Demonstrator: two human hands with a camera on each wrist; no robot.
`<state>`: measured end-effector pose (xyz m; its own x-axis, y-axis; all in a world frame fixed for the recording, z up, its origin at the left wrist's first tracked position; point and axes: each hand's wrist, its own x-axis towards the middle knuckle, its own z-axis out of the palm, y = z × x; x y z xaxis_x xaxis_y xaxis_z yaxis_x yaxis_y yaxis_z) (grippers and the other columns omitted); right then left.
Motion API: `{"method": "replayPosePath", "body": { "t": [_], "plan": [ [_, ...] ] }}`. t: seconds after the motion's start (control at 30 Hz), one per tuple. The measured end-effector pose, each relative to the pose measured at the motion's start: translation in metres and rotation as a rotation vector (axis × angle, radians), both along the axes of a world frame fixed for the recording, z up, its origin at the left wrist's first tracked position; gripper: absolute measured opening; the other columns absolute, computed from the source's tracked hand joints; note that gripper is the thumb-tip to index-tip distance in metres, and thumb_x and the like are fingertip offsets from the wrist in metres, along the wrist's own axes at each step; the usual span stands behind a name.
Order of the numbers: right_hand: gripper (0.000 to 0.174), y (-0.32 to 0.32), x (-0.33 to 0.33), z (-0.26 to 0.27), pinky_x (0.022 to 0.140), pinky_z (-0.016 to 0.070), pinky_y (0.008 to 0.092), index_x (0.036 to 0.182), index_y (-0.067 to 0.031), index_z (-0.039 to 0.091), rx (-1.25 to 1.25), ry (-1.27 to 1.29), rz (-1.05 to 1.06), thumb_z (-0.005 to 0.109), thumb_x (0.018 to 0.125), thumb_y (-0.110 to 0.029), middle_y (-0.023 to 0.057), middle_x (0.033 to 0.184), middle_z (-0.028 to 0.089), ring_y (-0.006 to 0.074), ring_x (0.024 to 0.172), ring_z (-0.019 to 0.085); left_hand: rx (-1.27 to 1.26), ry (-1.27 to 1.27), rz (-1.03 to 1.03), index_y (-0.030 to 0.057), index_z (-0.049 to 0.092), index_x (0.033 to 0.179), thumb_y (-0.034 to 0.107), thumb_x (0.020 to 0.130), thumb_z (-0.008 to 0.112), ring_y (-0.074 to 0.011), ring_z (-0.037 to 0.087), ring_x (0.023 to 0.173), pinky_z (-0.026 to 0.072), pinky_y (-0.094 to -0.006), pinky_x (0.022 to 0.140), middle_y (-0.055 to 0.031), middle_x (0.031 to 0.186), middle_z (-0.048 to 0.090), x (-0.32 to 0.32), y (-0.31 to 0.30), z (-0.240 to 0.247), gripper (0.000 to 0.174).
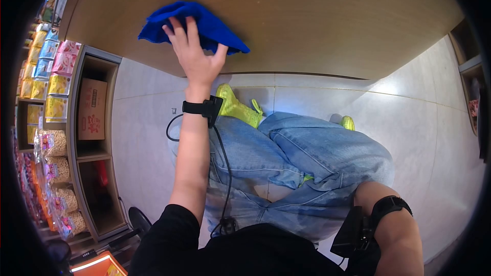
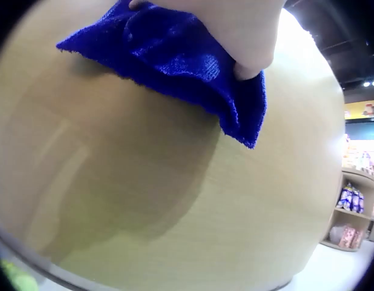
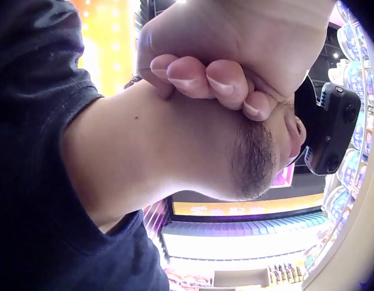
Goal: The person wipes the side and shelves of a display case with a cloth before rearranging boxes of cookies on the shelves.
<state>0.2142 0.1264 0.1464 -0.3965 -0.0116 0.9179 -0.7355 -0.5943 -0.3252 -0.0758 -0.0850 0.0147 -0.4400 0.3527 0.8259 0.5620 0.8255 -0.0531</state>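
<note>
Spread over a blue cloth (image 1: 179, 12), my left hand (image 1: 197, 61) presses it against an upright wood-coloured panel (image 1: 317, 25). The fingers lie apart and nearly straight, with the thumb at the cloth's right edge. In the left wrist view, the cloth (image 2: 175, 57) is folded, and its near edge stands off the panel over a shadow. My right hand (image 3: 217, 66) shows in the right wrist view, its fingers curled against the chin and neck with nothing in them. The head view shows only the right forearm (image 1: 396, 225), bent upward.
Shelves with packaged snacks (image 1: 59, 84) stand at the left, above a cubby holding a cardboard box (image 1: 93, 108). Bent legs in jeans (image 1: 327, 148) and yellow-green shoes (image 1: 235, 106) are in front of the panel on pale floor tiles (image 1: 138, 84). A cable (image 1: 227, 168) hangs from the left wristband.
</note>
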Motion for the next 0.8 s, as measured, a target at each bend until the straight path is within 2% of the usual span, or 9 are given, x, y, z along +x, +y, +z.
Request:
{"method": "replayPosePath", "body": {
  "t": [0.17,0.27,0.33,0.43,0.53,0.6,0.67,0.7,0.8],
  "plan": [
    [0.014,0.002,-0.002,-0.001,0.043,0.0443,0.0381,0.071,-0.0029,0.063,0.027,-0.010,0.003,0.059,0.079,-0.014,0.0061,0.059,0.055,0.0209,0.049,0.056,0.200,0.011,0.054,-0.0022,0.026,0.151,0.032,0.076,0.076,-0.0526,0.015,0.145,0.0176,-0.0544,0.119,-0.0310,0.158,0.018,-0.011,-0.004,-0.015,0.097],
    [0.014,0.002,-0.002,-0.001,0.043,0.0443,0.0380,0.071,-0.0029,0.062,0.032,-0.009,0.006,0.059,0.079,-0.014,0.0061,0.059,0.055,0.0209,0.049,0.056,0.522,-0.099,0.160,-0.0013,0.022,0.153,0.030,0.085,0.069,-0.0431,0.018,0.148,0.0200,-0.0457,0.119,-0.0249,0.161,0.017,-0.025,-0.024,-0.021,0.089],
    [0.014,0.001,-0.002,-0.001,0.043,0.0443,0.0380,0.071,-0.0029,0.062,0.028,-0.006,0.014,0.059,0.079,-0.014,0.0061,0.059,0.055,0.0209,0.049,0.056,1.197,-0.317,0.006,-0.0009,0.028,0.150,0.028,0.094,0.056,-0.0328,0.040,0.136,0.0281,-0.0422,0.114,-0.0204,0.151,0.037,-0.032,-0.036,-0.018,0.069],
    [0.014,0.000,-0.001,-0.001,0.043,0.0442,0.0380,0.070,-0.0029,0.062,0.026,-0.002,0.020,0.059,0.078,-0.014,0.0061,0.059,0.055,0.0209,0.049,0.056,1.574,-0.576,-0.206,-0.0030,0.031,0.146,0.024,0.097,0.050,-0.0294,0.041,0.134,0.0304,-0.0394,0.112,-0.0171,0.148,0.039,-0.022,-0.037,-0.006,0.058],
    [0.014,0.000,0.000,-0.001,0.043,0.0442,0.0380,0.070,-0.0029,0.062,0.026,0.002,0.020,0.059,0.078,-0.014,0.0061,0.059,0.055,0.0208,0.049,0.056,1.334,-0.447,-0.083,-0.0038,0.035,0.141,0.023,0.097,0.051,-0.0280,0.047,0.124,0.0336,-0.0395,0.108,-0.0146,0.139,0.046,-0.024,-0.028,-0.014,0.054],
    [0.014,0.001,0.001,-0.001,0.044,0.0442,0.0380,0.070,-0.0029,0.062,0.030,0.003,0.017,0.060,0.078,-0.014,0.0061,0.059,0.055,0.0208,0.049,0.056,1.155,-0.416,-0.126,-0.0055,0.027,0.147,0.024,0.096,0.052,-0.0358,0.037,0.136,0.0287,-0.0421,0.113,-0.0238,0.149,0.036,-0.025,-0.026,-0.023,0.064],
    [0.014,0.001,0.001,-0.001,0.044,0.0441,0.0380,0.070,-0.0029,0.062,0.035,0.005,0.016,0.060,0.078,-0.014,0.0061,0.059,0.055,0.0208,0.049,0.056,0.646,-0.209,0.252,-0.0067,0.018,0.151,0.026,0.094,0.056,-0.0455,0.018,0.146,0.0201,-0.0456,0.118,-0.0353,0.155,0.017,-0.020,-0.017,-0.033,0.076],
    [0.014,0.001,0.001,-0.001,0.044,0.0441,0.0380,0.070,-0.0029,0.062,0.037,0.006,0.016,0.060,0.078,-0.014,0.0061,0.059,0.055,0.0208,0.049,0.056,0.617,-0.238,0.149,-0.0066,0.013,0.153,0.029,0.088,0.065,-0.0525,0.001,0.147,0.0115,-0.0512,0.120,-0.0414,0.155,0.001,-0.016,-0.015,-0.033,0.091],
    [0.014,0.001,0.001,-0.001,0.044,0.0441,0.0379,0.070,-0.0029,0.062,0.039,0.009,0.016,0.060,0.078,-0.014,0.0061,0.059,0.055,0.0208,0.049,0.056,0.319,-0.128,0.067,-0.0069,0.018,0.152,0.030,0.081,0.072,-0.0546,0.006,0.145,0.0117,-0.0562,0.119,-0.0407,0.155,0.005,-0.005,-0.004,-0.024,0.096]
  ]
}}
